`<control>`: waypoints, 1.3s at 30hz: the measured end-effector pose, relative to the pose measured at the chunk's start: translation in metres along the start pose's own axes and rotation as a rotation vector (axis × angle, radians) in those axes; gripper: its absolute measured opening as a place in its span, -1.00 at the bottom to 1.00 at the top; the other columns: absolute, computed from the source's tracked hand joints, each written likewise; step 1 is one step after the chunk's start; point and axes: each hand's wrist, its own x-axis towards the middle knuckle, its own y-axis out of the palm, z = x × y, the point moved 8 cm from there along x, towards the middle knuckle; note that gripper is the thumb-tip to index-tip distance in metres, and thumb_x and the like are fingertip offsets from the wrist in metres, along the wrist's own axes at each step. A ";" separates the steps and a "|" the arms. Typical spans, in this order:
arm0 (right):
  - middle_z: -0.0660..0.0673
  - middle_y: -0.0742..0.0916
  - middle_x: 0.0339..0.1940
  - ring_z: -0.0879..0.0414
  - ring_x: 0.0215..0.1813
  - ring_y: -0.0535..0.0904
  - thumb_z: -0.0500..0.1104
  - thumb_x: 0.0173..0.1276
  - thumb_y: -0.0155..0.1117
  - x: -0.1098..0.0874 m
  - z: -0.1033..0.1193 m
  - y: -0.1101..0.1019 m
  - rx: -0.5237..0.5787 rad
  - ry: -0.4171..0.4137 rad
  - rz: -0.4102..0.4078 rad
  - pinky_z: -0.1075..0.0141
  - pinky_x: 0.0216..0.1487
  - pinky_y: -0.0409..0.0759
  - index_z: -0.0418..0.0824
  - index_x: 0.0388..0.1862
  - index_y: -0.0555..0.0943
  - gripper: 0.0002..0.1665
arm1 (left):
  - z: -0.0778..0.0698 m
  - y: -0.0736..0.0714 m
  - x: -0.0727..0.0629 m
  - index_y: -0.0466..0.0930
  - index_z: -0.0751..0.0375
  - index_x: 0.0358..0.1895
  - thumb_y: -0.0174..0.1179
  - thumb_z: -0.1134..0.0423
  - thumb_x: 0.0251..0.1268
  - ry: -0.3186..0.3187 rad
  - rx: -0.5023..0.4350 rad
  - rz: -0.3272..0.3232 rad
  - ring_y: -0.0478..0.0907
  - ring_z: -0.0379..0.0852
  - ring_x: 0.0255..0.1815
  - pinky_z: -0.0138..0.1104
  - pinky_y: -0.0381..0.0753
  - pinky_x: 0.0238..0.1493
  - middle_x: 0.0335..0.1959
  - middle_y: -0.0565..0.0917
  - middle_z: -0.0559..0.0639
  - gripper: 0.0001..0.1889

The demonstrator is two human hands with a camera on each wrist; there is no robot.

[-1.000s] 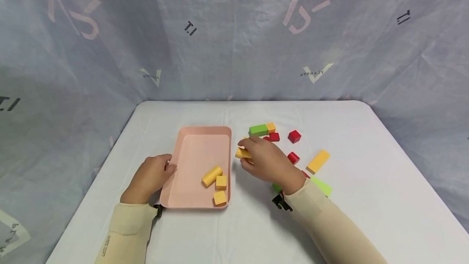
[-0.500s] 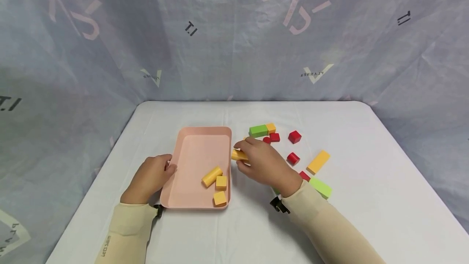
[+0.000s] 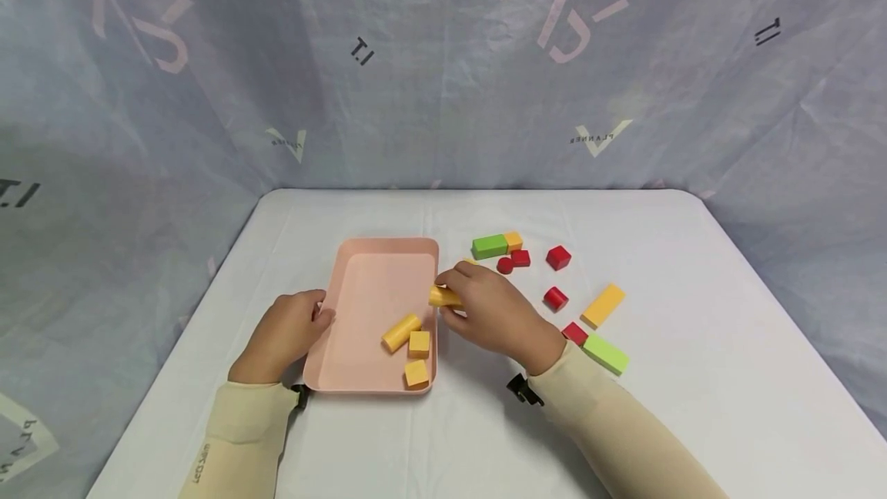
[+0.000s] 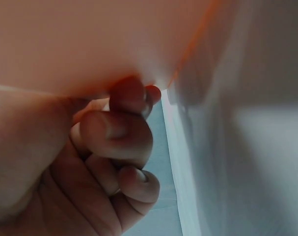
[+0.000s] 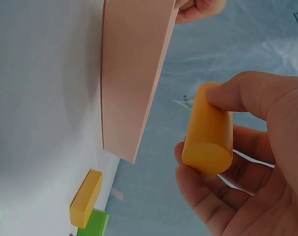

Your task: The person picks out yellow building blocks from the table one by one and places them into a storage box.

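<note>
A shallow pink tray [image 3: 374,245] lies on the white table, with a yellow cylinder [image 3: 401,333] and two yellow cubes [image 3: 419,344] in its near right part. My left hand [image 3: 286,333] grips the tray's left rim, thumb over the edge; in the left wrist view its curled fingers [image 4: 134,137] sit against the tray wall. My right hand [image 3: 495,314] holds another yellow cylinder [image 5: 209,130] between thumb and fingers. In the head view that cylinder's end overlaps the tray's right rim; the right wrist view shows it raised off the table.
Right of the tray lie a green block [image 3: 490,246] touching a small orange block [image 3: 513,242], several red pieces such as a cube [image 3: 558,257] and a short cylinder [image 3: 556,299], a long yellow block [image 3: 603,306] and a light green block [image 3: 606,353]. A grey printed cloth [image 3: 443,68] hangs behind.
My right hand has moved left with the yellow cylinder, from beside the tray to its right rim. The left hand and the tray have stayed in place.
</note>
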 end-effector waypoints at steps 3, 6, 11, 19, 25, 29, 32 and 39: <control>0.05 0.68 -0.09 0.24 -0.15 0.52 0.05 0.34 0.47 0.001 0.004 0.000 0.015 -0.016 -0.004 0.35 -0.07 0.64 -0.07 0.10 0.68 -0.58 | 0.000 0.000 0.000 0.46 0.12 -0.47 0.21 0.30 0.44 -0.003 -0.005 0.003 0.31 -0.16 -0.66 -0.31 0.25 -0.57 -0.68 0.38 -0.07 -0.75; 0.06 0.67 -0.11 0.24 -0.17 0.49 0.14 0.36 0.45 0.001 0.007 0.002 0.016 -0.018 0.002 0.35 -0.10 0.62 -0.07 0.09 0.67 -0.55 | 0.000 0.000 0.001 0.46 0.13 -0.47 0.20 0.30 0.44 -0.005 -0.001 0.004 0.31 -0.17 -0.66 -0.30 0.25 -0.57 -0.68 0.39 -0.07 -0.75; 0.06 0.67 -0.11 0.25 -0.19 0.49 0.19 0.36 0.44 0.002 0.009 0.005 0.015 -0.006 0.026 0.37 -0.12 0.60 -0.07 0.11 0.67 -0.50 | 0.000 0.000 0.001 0.43 0.12 -0.50 0.21 0.30 0.43 -0.002 0.001 0.001 0.29 -0.17 -0.66 -0.31 0.23 -0.57 -0.68 0.36 -0.08 -0.73; 0.08 0.64 -0.16 0.26 -0.22 0.48 0.18 0.37 0.44 0.001 0.014 0.007 0.023 -0.039 0.016 0.40 -0.16 0.59 -0.07 0.07 0.68 -0.54 | -0.001 0.000 0.000 0.36 0.11 -0.54 0.21 0.30 0.42 0.005 0.012 -0.004 0.25 -0.18 -0.66 -0.32 0.19 -0.56 -0.69 0.30 -0.10 -0.68; 0.08 0.66 -0.12 0.26 -0.19 0.49 0.06 0.30 0.53 0.000 0.022 0.009 0.019 -0.096 0.008 0.41 -0.13 0.62 -0.04 0.06 0.70 -0.59 | 0.000 0.000 0.000 0.31 0.10 -0.55 0.21 0.29 0.43 0.002 0.012 -0.002 0.23 -0.18 -0.66 -0.32 0.18 -0.57 -0.69 0.26 -0.11 -0.65; 0.09 0.70 -0.09 0.24 -0.14 0.53 0.00 0.27 0.56 -0.002 0.028 0.011 -0.006 -0.146 0.001 0.41 -0.14 0.63 -0.02 0.08 0.72 -0.59 | 0.000 0.000 0.000 0.31 0.10 -0.55 0.21 0.28 0.44 -0.001 0.013 -0.002 0.23 -0.18 -0.66 -0.32 0.18 -0.57 -0.69 0.26 -0.11 -0.64; 0.09 0.71 -0.08 0.22 -0.13 0.56 -0.01 0.27 0.56 -0.003 0.033 0.012 -0.025 -0.176 -0.007 0.40 -0.16 0.63 -0.01 0.08 0.72 -0.59 | 0.001 0.000 0.000 0.31 0.10 -0.55 0.21 0.28 0.44 -0.004 0.010 -0.001 0.24 -0.18 -0.66 -0.32 0.18 -0.57 -0.69 0.26 -0.11 -0.64; 0.09 0.70 -0.10 0.23 -0.13 0.55 -0.05 0.27 0.55 -0.003 0.036 0.014 -0.029 -0.194 -0.015 0.40 -0.18 0.62 0.01 0.08 0.72 -0.61 | 0.000 0.000 0.000 0.30 0.10 -0.55 0.21 0.29 0.44 0.009 0.012 -0.007 0.21 -0.19 -0.66 -0.32 0.17 -0.57 -0.69 0.24 -0.12 -0.64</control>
